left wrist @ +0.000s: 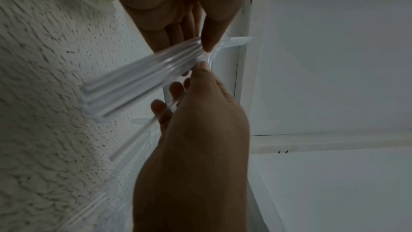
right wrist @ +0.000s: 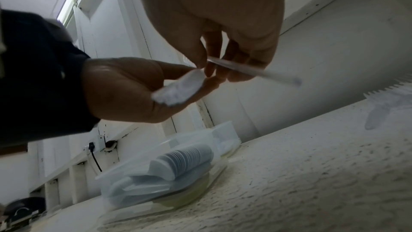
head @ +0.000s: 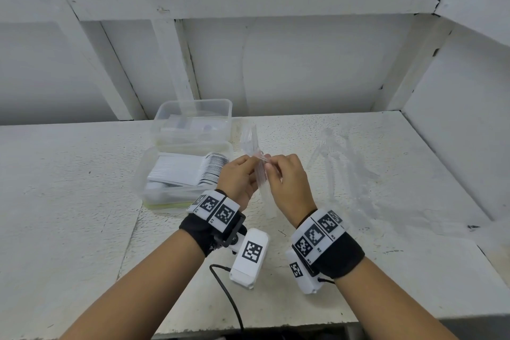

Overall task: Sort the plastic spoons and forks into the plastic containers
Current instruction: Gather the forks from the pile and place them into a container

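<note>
In the head view my left hand (head: 252, 164) grips a bundle of clear plastic forks (head: 260, 182), held upright over the table with the tines up. My right hand (head: 271, 166) faces it on the other side of the bundle. In the right wrist view the right hand (right wrist: 207, 64) pinches one clear handle (right wrist: 252, 71) drawn a little out of the bundle (right wrist: 180, 89). More clear forks (head: 339, 166) lie loose on the table to the right. The near container (head: 154, 168) holds stacked white spoons (head: 193, 171). The far container (head: 193, 108) holds a few pieces.
The two clear containers stand one behind the other, left of my hands on the white table (head: 69, 188). A white framed wall (head: 276, 64) stands behind the table and another on the right. A black cable (head: 229, 295) hangs from my left wrist.
</note>
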`<control>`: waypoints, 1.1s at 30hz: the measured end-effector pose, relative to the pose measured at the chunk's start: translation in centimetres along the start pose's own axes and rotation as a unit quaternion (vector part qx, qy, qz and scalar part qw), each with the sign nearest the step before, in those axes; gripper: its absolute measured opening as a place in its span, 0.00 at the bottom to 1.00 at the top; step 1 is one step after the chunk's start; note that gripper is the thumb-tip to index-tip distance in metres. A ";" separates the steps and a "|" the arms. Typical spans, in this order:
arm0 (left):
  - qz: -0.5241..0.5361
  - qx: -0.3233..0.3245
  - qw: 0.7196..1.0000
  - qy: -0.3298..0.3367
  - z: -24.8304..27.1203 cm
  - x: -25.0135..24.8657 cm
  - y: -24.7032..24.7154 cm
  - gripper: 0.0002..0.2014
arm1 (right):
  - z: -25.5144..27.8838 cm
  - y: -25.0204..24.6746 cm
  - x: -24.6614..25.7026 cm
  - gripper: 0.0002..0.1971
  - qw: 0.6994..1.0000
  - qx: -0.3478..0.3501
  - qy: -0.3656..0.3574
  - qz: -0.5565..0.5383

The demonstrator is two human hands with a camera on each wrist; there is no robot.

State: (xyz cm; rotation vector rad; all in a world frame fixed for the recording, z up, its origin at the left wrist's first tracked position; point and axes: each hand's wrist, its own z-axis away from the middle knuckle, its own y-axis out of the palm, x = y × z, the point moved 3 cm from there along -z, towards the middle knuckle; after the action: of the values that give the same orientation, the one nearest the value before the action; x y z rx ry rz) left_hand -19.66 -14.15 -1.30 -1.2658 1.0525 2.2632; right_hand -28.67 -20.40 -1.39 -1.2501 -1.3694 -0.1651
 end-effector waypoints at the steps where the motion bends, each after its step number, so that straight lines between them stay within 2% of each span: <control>1: -0.004 0.000 1.000 0.000 0.0 0.0 0.0 0.07 | 0.0 0.0 0.0 0.12 1.000 -0.005 -0.002 0.001; 5: 0.001 -0.003 1.000 0.013 -0.1 -0.2 0.0 0.07 | 0.0 -0.4 0.2 0.12 0.999 -0.044 -0.014 -0.027; 8: 0.014 0.002 1.000 0.012 -0.2 -0.2 0.1 0.06 | -0.3 -0.9 0.3 0.14 0.993 -0.091 0.014 -0.079; 14: 0.009 0.015 1.000 0.024 -0.1 -0.1 0.4 0.04 | -1.1 -0.7 0.5 0.15 0.985 -0.107 0.038 -0.128; 19: -0.005 0.005 1.000 0.021 0.1 -0.3 0.4 0.08 | -1.3 -0.4 0.7 0.09 0.992 -0.073 0.020 -0.101; 23: -0.003 0.005 1.000 0.017 0.3 -0.3 0.6 0.11 | -1.1 0.3 0.6 0.05 0.993 -0.093 -0.007 -0.068; 28: -0.026 0.007 0.999 0.020 0.0 -0.1 0.2 0.10 | -0.9 0.4 0.6 0.07 0.992 -0.122 -0.019 -0.010; 33: -0.074 0.024 0.997 0.017 0.3 -0.1 0.2 0.09 | -0.9 -0.1 1.0 0.09 0.994 -0.097 -0.045 0.032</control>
State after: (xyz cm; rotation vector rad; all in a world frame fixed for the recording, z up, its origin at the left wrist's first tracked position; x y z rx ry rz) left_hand -19.86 -14.04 -1.05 -1.3227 0.9833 2.1007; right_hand -27.85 -20.58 -0.32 -1.4773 -1.4155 -0.2038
